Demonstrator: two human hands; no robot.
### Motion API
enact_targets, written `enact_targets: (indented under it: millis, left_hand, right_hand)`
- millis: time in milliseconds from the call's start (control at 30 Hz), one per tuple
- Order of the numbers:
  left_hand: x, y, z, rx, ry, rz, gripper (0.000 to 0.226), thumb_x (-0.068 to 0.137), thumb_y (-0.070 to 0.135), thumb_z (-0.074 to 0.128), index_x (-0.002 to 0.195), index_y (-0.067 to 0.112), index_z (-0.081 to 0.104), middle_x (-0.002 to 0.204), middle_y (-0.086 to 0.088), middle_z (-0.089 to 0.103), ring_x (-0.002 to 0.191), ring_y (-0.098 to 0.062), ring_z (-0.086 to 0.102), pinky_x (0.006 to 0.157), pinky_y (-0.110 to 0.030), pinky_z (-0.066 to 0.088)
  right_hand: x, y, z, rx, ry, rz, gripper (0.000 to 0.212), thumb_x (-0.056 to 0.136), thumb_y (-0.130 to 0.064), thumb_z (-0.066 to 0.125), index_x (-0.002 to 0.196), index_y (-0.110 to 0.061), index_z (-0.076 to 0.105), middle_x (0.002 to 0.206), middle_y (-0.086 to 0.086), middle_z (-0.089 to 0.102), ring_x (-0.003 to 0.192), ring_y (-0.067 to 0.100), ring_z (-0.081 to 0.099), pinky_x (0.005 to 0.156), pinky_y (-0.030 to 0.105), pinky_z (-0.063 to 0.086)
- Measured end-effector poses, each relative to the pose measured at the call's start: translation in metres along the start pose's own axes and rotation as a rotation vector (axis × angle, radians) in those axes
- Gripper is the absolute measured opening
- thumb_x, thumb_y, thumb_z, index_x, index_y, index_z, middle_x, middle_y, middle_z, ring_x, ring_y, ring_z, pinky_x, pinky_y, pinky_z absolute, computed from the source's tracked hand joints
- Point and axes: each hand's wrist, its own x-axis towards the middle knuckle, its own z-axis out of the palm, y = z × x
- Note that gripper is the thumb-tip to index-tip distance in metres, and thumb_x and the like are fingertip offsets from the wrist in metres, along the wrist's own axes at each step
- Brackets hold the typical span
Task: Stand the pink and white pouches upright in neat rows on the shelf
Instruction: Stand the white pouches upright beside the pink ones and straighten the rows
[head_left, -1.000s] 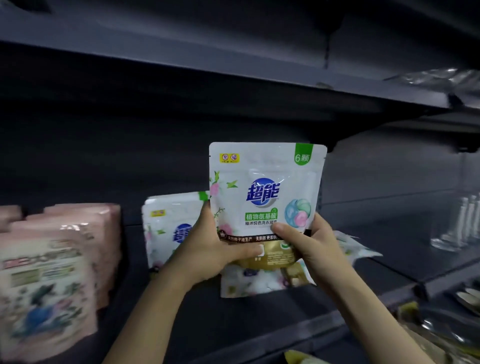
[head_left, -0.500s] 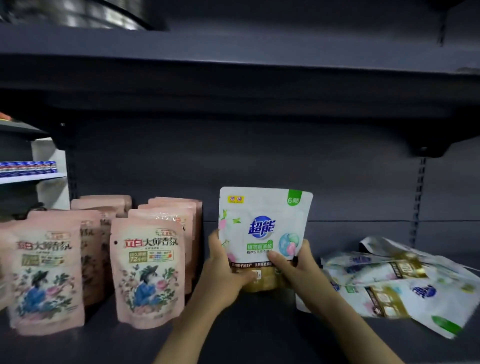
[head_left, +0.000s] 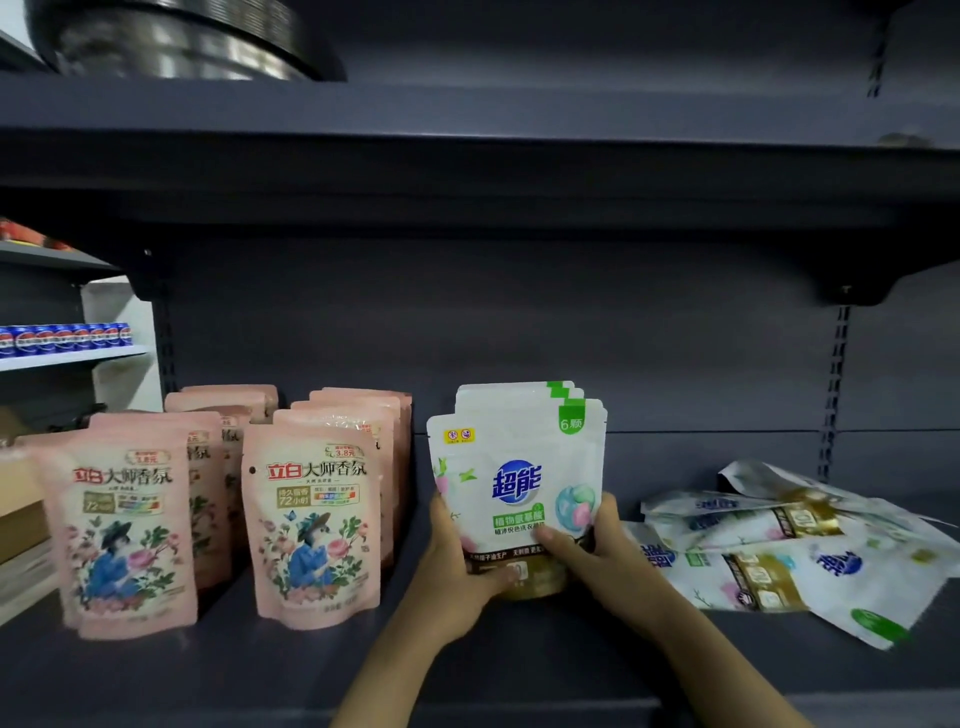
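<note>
A white pouch (head_left: 511, 467) with a blue logo and green corner stands upright at the middle of the dark shelf (head_left: 311, 670). My left hand (head_left: 457, 566) grips its lower left side and my right hand (head_left: 597, 551) its lower right side. Behind it stand more white pouches (head_left: 519, 392) in a row. Two rows of pink pouches (head_left: 314, 519) stand upright to the left, the left row fronted by another pink pouch (head_left: 122, 530). A pile of white pouches (head_left: 789, 545) lies flat at the right.
The shelf's back panel (head_left: 519, 322) rises behind the rows. An upper shelf (head_left: 467, 114) carries a metal pot (head_left: 171, 41). Blue cans (head_left: 62, 339) sit on a neighbouring shelf at the far left, above a cardboard box (head_left: 21, 525).
The view swung left and down to show the pink rows. Both hands carried the white pouch down and back until it stands in front of the row of white pouches.
</note>
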Motion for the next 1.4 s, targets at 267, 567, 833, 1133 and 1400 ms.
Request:
enact_targets:
  millis: [267,567,833,1133,1400]
  left_hand:
    - [-0.006,-0.001,0.004,-0.024,-0.037,0.04,0.116,0.078,0.007,0.071,0.143,0.035,-0.021,0.131,0.02,0.033,0.119,0.004,0.037,0.096,-0.014,0.036]
    - [-0.006,-0.005,0.004,0.028,-0.039,0.035,0.11,0.08,0.015,0.071,0.147,0.029,-0.015,0.143,0.009,0.04,0.125,-0.004,0.043,0.11,-0.031,0.037]
    - [-0.009,-0.005,0.004,0.061,-0.058,0.034,0.107,0.082,0.015,0.069,0.148,0.026,-0.014,0.143,0.01,0.04,0.121,0.002,0.039,0.1,-0.015,0.031]
    - [-0.008,-0.008,0.004,0.079,-0.016,0.028,0.109,0.078,0.015,0.072,0.148,0.028,-0.011,0.146,0.009,0.039,0.131,-0.006,0.039,0.111,-0.03,0.033]
    - [-0.011,-0.003,0.002,0.071,-0.002,-0.016,0.11,0.074,0.013,0.072,0.147,0.033,-0.007,0.139,0.011,0.045,0.125,-0.008,0.046,0.107,-0.032,0.039]
  right_hand:
    - [-0.005,0.008,-0.013,-0.295,-0.032,0.03,0.056,0.076,-0.03,0.076,0.117,-0.022,0.038,0.118,-0.014,0.061,0.106,0.0,0.059,0.091,0.025,0.052]
    - [-0.016,0.0,-0.01,-0.484,0.04,0.024,0.046,0.079,-0.042,0.07,0.111,-0.031,0.04,0.105,-0.023,0.052,0.096,0.0,0.051,0.069,0.006,0.039]
    - [-0.018,0.003,-0.014,-0.563,0.061,0.037,0.056,0.079,-0.034,0.072,0.125,-0.02,0.044,0.124,-0.007,0.058,0.099,0.004,0.05,0.082,0.018,0.039]
    - [-0.019,0.003,-0.013,-0.568,0.05,0.026,0.056,0.079,-0.035,0.072,0.125,-0.02,0.044,0.127,-0.007,0.057,0.099,0.004,0.048,0.082,0.017,0.038]
    - [-0.023,-0.001,-0.012,-0.524,0.043,0.034,0.057,0.076,-0.033,0.074,0.123,-0.022,0.045,0.117,-0.012,0.057,0.099,0.004,0.051,0.081,0.017,0.04]
